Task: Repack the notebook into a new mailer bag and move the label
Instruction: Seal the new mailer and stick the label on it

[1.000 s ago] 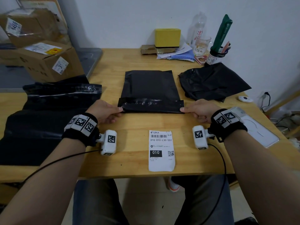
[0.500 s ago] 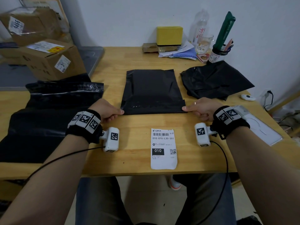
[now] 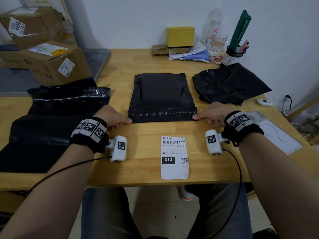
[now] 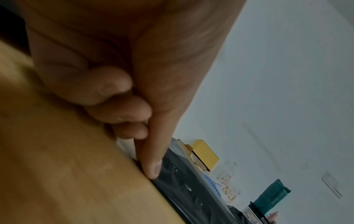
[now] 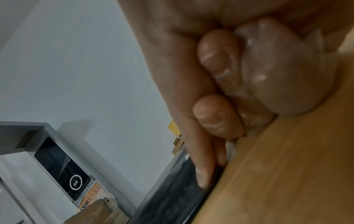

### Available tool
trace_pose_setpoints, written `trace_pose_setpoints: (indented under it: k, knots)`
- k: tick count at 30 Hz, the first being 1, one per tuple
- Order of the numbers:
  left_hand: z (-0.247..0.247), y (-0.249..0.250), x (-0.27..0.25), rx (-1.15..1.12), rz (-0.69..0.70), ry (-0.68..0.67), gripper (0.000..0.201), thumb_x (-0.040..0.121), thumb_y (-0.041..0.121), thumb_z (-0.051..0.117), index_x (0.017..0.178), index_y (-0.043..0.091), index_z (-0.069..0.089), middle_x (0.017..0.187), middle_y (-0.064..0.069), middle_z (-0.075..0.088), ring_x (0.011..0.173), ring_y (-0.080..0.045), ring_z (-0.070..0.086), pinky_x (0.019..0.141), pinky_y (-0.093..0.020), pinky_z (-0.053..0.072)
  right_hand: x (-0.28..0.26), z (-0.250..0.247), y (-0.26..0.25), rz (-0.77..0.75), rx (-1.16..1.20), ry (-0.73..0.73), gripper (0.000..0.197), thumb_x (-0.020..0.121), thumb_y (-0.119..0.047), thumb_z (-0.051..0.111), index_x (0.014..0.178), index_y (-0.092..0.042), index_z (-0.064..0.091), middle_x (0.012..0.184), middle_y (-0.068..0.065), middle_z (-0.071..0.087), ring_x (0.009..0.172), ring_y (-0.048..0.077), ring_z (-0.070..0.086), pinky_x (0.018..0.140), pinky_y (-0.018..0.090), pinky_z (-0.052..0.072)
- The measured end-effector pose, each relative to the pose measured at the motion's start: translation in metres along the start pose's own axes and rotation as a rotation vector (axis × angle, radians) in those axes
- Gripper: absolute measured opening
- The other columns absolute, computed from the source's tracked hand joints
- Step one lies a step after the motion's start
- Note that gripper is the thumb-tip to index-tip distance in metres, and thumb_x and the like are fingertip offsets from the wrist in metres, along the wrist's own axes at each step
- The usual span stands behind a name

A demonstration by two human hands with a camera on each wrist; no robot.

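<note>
A black mailer bag [image 3: 161, 94] lies flat in the middle of the wooden table [image 3: 138, 66], its glossy flap [image 3: 162, 115] folded over the near end. It bulges with something flat; the notebook itself is hidden. My left hand [image 3: 127, 121] pinches the near left corner [image 4: 164, 178] between forefinger and thumb. My right hand [image 3: 196, 116] pinches the near right corner [image 5: 214, 180], with a crumpled clear film [image 5: 277, 68] tucked under its curled fingers. The white shipping label [image 3: 174, 156] lies loose near the table's front edge, between my wrists.
A crumpled black bag [image 3: 229, 83] lies at the right, a stack of black mailers [image 3: 51, 118] at the left. A white flat device [image 3: 276, 133] sits by my right wrist. Cardboard boxes [image 3: 51, 66], a yellow box [image 3: 180, 36] and a pen cup [image 3: 233, 56] stand at the back.
Both hands have stayed at the bag's near corners. The folded flap has gone from slightly raised to lying flat on the bag.
</note>
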State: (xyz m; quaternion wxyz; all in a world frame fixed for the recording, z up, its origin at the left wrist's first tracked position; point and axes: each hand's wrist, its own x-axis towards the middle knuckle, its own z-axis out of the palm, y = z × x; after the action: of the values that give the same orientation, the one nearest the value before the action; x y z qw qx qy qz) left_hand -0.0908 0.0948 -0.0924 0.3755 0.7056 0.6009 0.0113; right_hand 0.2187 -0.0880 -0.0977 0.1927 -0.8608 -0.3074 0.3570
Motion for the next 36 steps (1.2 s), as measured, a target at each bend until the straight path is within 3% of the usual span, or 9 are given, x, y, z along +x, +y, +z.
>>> trace_pose_setpoints:
  k: [5, 7, 10, 12, 15, 20, 25, 31, 36]
  knots:
    - [-0.003, -0.001, -0.006, 0.008, 0.052, -0.005, 0.043, 0.072, 0.041, 0.085, 0.061, 0.01, 0.057, 0.055, -0.004, 0.057, 0.052, -0.017, 0.05, 0.062, -0.031, 0.045, -0.007, -0.004, 0.004, -0.035, 0.123, -0.037, 0.058, 0.051, -0.058, 0.09, 0.072, -0.012, 0.061, 0.055, 0.003, 0.043, 0.042, 0.015, 0.032, 0.044, 0.025, 0.026]
    - [-0.007, 0.001, -0.011, -0.043, 0.088, -0.003, 0.043, 0.073, 0.041, 0.085, 0.062, 0.012, 0.056, 0.056, -0.003, 0.057, 0.054, -0.017, 0.051, 0.062, -0.031, 0.047, -0.013, -0.007, 0.003, -0.103, 0.289, -0.037, 0.048, 0.069, -0.049, 0.087, 0.067, -0.014, 0.054, 0.053, 0.002, 0.04, 0.041, 0.013, 0.029, 0.04, 0.022, 0.023]
    - [-0.011, 0.016, -0.023, -0.259, 0.197, -0.054, 0.03, 0.083, 0.037, 0.077, 0.076, 0.01, 0.066, 0.064, -0.002, 0.061, 0.056, -0.013, 0.055, 0.057, -0.024, 0.05, -0.021, -0.013, -0.012, -0.245, 0.617, -0.095, 0.04, 0.096, -0.035, 0.067, 0.067, -0.017, 0.046, 0.046, -0.002, 0.034, 0.036, 0.009, 0.023, 0.036, 0.019, 0.017]
    - [-0.007, 0.035, -0.031, -0.414, 0.259, -0.147, 0.028, 0.093, 0.034, 0.067, 0.09, 0.007, 0.07, 0.072, -0.004, 0.066, 0.057, -0.013, 0.059, 0.055, -0.022, 0.053, -0.025, -0.013, -0.03, -0.317, 0.807, -0.178, 0.04, 0.102, -0.034, 0.058, 0.067, -0.018, 0.044, 0.045, -0.004, 0.03, 0.035, 0.008, 0.021, 0.035, 0.02, 0.015]
    - [0.008, 0.065, -0.037, -0.562, 0.301, -0.269, 0.029, 0.099, 0.031, 0.06, 0.094, 0.004, 0.07, 0.08, -0.009, 0.074, 0.064, -0.017, 0.069, 0.061, -0.026, 0.06, -0.026, -0.003, -0.058, -0.349, 0.975, -0.276, 0.04, 0.104, -0.036, 0.053, 0.069, -0.019, 0.042, 0.049, -0.004, 0.029, 0.04, 0.008, 0.022, 0.035, 0.02, 0.02]
    - [0.04, 0.09, -0.03, -0.645, 0.294, -0.353, 0.032, 0.102, 0.027, 0.054, 0.101, -0.001, 0.07, 0.092, -0.016, 0.077, 0.085, -0.026, 0.075, 0.078, -0.034, 0.062, -0.02, 0.029, -0.088, -0.309, 0.966, -0.317, 0.038, 0.106, -0.035, 0.05, 0.073, -0.017, 0.045, 0.057, 0.0, 0.039, 0.046, 0.01, 0.029, 0.041, 0.02, 0.027]
    - [0.055, 0.089, -0.018, -0.702, 0.279, -0.301, 0.03, 0.103, 0.022, 0.05, 0.099, 0.0, 0.069, 0.098, -0.02, 0.074, 0.095, -0.03, 0.073, 0.089, -0.04, 0.058, -0.012, 0.049, -0.094, -0.255, 0.983, -0.281, 0.037, 0.106, -0.032, 0.052, 0.074, -0.014, 0.048, 0.059, 0.004, 0.048, 0.048, 0.013, 0.041, 0.044, 0.022, 0.038]
    - [0.062, 0.073, -0.011, -0.829, 0.238, -0.379, 0.031, 0.106, 0.023, 0.043, 0.098, 0.003, 0.066, 0.101, -0.014, 0.073, 0.098, -0.021, 0.07, 0.089, -0.03, 0.055, -0.006, 0.06, -0.093, -0.254, 1.012, -0.308, 0.035, 0.106, -0.029, 0.053, 0.076, -0.012, 0.05, 0.063, 0.006, 0.052, 0.051, 0.015, 0.046, 0.049, 0.025, 0.044]
    - [0.062, 0.064, -0.008, -0.981, 0.208, -0.394, 0.034, 0.107, 0.026, 0.042, 0.105, -0.001, 0.062, 0.115, -0.021, 0.067, 0.105, -0.026, 0.067, 0.09, -0.032, 0.055, 0.001, 0.065, -0.096, -0.305, 1.013, -0.377, 0.033, 0.104, -0.029, 0.055, 0.077, -0.011, 0.053, 0.071, 0.008, 0.06, 0.061, 0.019, 0.056, 0.061, 0.03, 0.054]
